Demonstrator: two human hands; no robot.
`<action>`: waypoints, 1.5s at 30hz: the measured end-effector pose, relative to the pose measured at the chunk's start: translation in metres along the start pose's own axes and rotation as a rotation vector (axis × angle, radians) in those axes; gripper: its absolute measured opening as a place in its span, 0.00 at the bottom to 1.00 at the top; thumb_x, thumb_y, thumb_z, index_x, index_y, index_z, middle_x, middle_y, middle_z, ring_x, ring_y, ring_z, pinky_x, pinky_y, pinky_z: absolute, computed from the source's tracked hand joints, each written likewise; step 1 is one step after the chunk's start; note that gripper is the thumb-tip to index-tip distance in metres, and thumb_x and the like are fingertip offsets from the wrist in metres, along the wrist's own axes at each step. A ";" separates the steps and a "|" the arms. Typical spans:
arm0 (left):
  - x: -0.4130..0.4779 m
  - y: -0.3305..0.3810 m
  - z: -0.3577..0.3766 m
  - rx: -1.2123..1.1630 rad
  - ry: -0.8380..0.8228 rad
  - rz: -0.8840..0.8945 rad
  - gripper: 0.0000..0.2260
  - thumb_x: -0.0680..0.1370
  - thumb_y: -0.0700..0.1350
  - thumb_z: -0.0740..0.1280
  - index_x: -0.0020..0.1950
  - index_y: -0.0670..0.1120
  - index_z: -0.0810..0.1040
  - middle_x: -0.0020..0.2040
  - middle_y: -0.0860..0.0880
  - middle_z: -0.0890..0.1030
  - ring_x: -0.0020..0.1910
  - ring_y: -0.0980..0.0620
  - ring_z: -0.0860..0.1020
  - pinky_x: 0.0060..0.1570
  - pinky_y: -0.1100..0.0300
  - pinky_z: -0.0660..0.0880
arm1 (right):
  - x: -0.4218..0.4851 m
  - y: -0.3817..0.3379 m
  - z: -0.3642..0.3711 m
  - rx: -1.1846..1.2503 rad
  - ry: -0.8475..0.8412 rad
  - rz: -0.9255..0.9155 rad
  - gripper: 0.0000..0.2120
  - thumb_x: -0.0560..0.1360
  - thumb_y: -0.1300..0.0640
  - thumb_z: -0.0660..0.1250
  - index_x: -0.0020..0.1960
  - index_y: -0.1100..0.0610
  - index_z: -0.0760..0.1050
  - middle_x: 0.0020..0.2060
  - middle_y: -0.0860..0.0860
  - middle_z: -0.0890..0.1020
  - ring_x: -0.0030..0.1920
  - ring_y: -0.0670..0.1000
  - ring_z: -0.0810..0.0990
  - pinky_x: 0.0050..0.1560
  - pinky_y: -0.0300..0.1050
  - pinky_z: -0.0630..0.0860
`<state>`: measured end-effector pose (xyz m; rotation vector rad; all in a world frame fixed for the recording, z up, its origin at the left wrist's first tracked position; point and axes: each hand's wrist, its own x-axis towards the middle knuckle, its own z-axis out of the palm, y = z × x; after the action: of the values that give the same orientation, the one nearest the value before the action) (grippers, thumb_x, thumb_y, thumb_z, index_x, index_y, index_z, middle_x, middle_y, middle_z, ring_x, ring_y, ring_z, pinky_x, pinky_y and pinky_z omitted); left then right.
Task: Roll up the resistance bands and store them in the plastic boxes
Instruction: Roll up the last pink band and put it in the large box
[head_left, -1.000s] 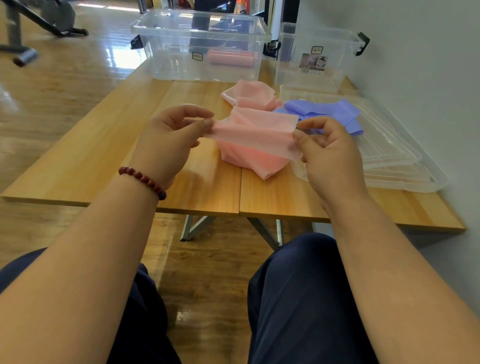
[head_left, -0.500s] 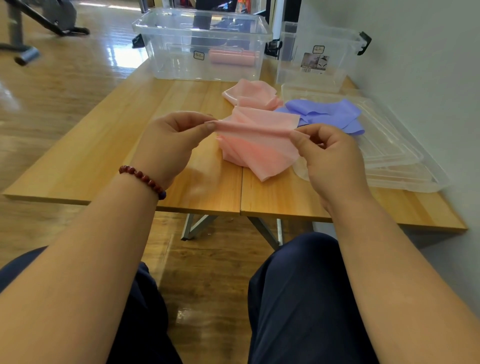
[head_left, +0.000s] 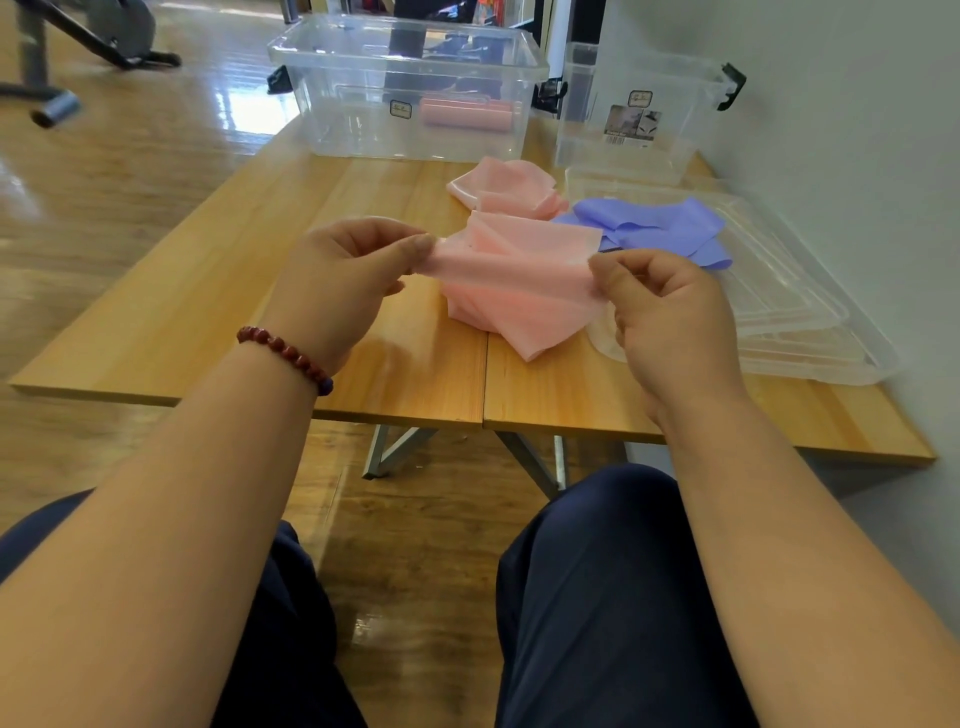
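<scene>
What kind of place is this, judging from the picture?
Probably a gym or fitness room, not certainly. What looks like exercise equipment stands on the glossy wooden floor, and a pink resistance band and a purple band are at the table near a clear plastic box.

A rolled band (head_left: 465, 113) lies inside the left box (head_left: 340, 127).

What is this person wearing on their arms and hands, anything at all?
Very little. Both forearms are bare, with no sleeves in view and no gloves. The left hand has a bracelet of round dark red beads at its wrist; the right hand shows no watch or bracelet. Dark navy trousers cover the legs.
</scene>
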<state>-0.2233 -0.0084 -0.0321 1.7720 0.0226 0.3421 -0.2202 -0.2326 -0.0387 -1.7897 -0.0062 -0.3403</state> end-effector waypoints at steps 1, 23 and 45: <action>0.000 0.000 -0.001 0.010 -0.012 0.002 0.03 0.77 0.46 0.70 0.46 0.55 0.81 0.47 0.55 0.83 0.50 0.58 0.80 0.51 0.62 0.78 | -0.001 0.000 0.000 0.001 -0.014 -0.002 0.03 0.75 0.51 0.72 0.49 0.46 0.79 0.42 0.43 0.82 0.40 0.38 0.78 0.41 0.34 0.74; 0.000 0.001 0.002 -0.017 0.053 0.050 0.04 0.77 0.46 0.70 0.46 0.56 0.81 0.45 0.56 0.82 0.49 0.57 0.80 0.50 0.62 0.79 | -0.002 -0.004 0.002 0.005 0.024 -0.020 0.03 0.78 0.53 0.69 0.51 0.50 0.80 0.39 0.41 0.81 0.35 0.33 0.76 0.37 0.30 0.73; 0.001 0.000 0.002 -0.016 0.048 0.064 0.05 0.77 0.46 0.70 0.45 0.57 0.81 0.45 0.56 0.83 0.52 0.53 0.80 0.53 0.57 0.79 | 0.003 -0.006 -0.001 0.053 0.074 0.005 0.05 0.78 0.54 0.69 0.52 0.52 0.80 0.37 0.41 0.79 0.34 0.38 0.75 0.37 0.32 0.72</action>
<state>-0.2222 -0.0107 -0.0322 1.7517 -0.0032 0.4301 -0.2190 -0.2326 -0.0324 -1.7232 0.0410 -0.3987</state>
